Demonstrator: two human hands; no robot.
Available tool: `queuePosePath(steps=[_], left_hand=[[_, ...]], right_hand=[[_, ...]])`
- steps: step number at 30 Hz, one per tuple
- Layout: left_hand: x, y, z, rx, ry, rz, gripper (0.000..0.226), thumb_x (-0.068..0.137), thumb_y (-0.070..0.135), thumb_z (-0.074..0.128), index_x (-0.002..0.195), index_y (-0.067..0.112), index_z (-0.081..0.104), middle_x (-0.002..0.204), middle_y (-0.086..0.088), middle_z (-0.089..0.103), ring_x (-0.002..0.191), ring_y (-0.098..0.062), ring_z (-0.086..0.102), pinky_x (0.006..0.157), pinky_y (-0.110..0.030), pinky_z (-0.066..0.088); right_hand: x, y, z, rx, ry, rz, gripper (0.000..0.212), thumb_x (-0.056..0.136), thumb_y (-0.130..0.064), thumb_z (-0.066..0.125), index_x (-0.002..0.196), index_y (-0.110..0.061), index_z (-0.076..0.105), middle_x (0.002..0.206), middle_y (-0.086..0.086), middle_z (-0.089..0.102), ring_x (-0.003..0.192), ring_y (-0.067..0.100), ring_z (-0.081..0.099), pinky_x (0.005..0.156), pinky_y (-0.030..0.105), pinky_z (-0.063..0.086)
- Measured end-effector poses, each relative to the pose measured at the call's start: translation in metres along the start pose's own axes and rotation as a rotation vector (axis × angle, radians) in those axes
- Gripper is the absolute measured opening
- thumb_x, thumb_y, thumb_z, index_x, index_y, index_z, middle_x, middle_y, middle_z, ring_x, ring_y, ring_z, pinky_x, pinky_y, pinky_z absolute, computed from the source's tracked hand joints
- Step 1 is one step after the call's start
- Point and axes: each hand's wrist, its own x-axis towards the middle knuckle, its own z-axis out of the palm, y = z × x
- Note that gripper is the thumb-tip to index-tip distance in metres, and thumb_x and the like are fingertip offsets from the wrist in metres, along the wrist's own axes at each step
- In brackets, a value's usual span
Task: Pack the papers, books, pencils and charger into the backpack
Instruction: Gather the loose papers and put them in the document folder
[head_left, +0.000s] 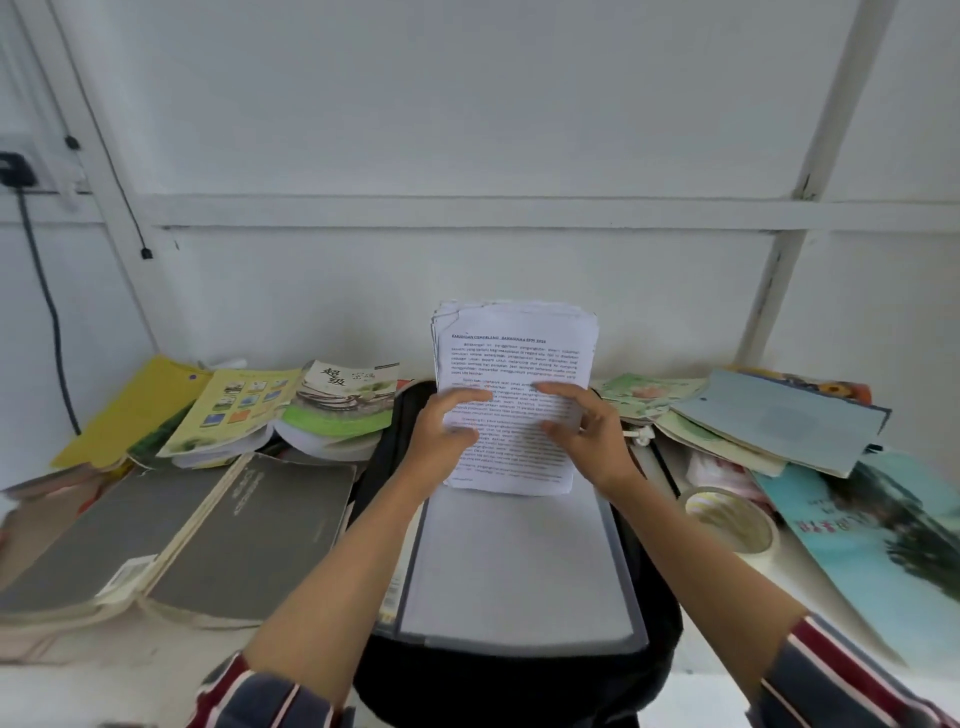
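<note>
Bottom of the frame: striped sleeves, and between the forearms the black backpack (519, 680) stands open on the tabletop (78, 691). A grey folder (519, 561) lies in its mouth, so by my read some packing is done, though what sits under it is hidden.

Centre frame, the papers (514, 353) are up in the air, upright, right over the far end of the bag. The left hand (441, 431) and the right hand (592, 436) each have a grip on the lower half of the stack, one to a side, fingers curled onto the printed page. This looks like the papers step, with the stack not yet in.

Plenty is left. At mid left lie two grey books (249, 530), with a green-covered book (337, 405) and a yellow folder (135, 405) beyond them. At mid right sit a tape roll (732, 519), a teal book (883, 530) and a blue-grey pile (779, 421); all of these are outside the bag.

I can't pick out any pencils. Upper left, a black plug (15, 169) sits in a wall socket at the frame's cut-off edge with a cable hanging below; it could be the charger, but I can't tell. The edges of the frame blur, so the titles there are unreadable.
</note>
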Motion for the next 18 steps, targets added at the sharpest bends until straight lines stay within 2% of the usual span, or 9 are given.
queuePosePath(steps=[2, 7, 10, 15, 18], left_hand=[[0.000, 0.002, 0.000, 0.005, -0.001, -0.013, 0.053, 0.074, -0.021, 0.051, 0.089, 0.027, 0.064, 0.123, -0.003, 0.053, 0.116, -0.016, 0.051, 0.081, -0.024, 0.049], [0.004, 0.016, 0.002, 0.048, 0.021, 0.011, 0.046, 0.072, -0.024, 0.050, 0.081, 0.020, 0.057, 0.107, 0.008, 0.053, 0.098, 0.002, 0.051, 0.068, -0.015, 0.044], [0.004, 0.011, 0.002, 0.087, -0.009, -0.001, 0.045, 0.071, -0.024, 0.049, 0.077, 0.019, 0.057, 0.101, 0.008, 0.052, 0.095, 0.001, 0.051, 0.066, -0.013, 0.043], [0.002, 0.000, 0.000, 0.135, -0.050, -0.053, 0.046, 0.075, -0.022, 0.049, 0.081, 0.023, 0.061, 0.116, 0.000, 0.049, 0.095, 0.001, 0.050, 0.062, -0.013, 0.043], [0.004, 0.000, 0.001, 0.126, -0.047, -0.092, 0.053, 0.074, -0.023, 0.047, 0.081, 0.026, 0.063, 0.126, -0.005, 0.046, 0.094, -0.003, 0.052, 0.059, -0.018, 0.043]], right_hand=[[0.003, 0.000, 0.000, 0.002, -0.031, -0.012, 0.040, 0.078, 0.016, 0.061, 0.110, -0.009, 0.064, 0.122, 0.002, 0.059, 0.118, 0.009, 0.051, 0.101, 0.028, 0.044], [0.008, -0.002, 0.001, -0.004, -0.022, -0.054, 0.041, 0.076, 0.016, 0.062, 0.106, -0.012, 0.064, 0.119, 0.000, 0.060, 0.117, 0.011, 0.051, 0.099, 0.021, 0.042], [0.007, 0.000, 0.003, -0.045, -0.053, -0.070, 0.039, 0.076, 0.020, 0.058, 0.106, -0.004, 0.064, 0.119, 0.005, 0.059, 0.115, 0.005, 0.050, 0.095, 0.011, 0.039], [0.006, 0.005, 0.002, -0.024, -0.083, -0.007, 0.038, 0.078, 0.019, 0.058, 0.107, -0.005, 0.064, 0.116, 0.001, 0.060, 0.109, -0.006, 0.052, 0.091, 0.009, 0.042], [0.009, 0.005, 0.001, 0.002, -0.079, 0.022, 0.040, 0.076, 0.019, 0.061, 0.106, -0.009, 0.065, 0.115, 0.002, 0.061, 0.107, -0.003, 0.055, 0.090, 0.012, 0.045]])
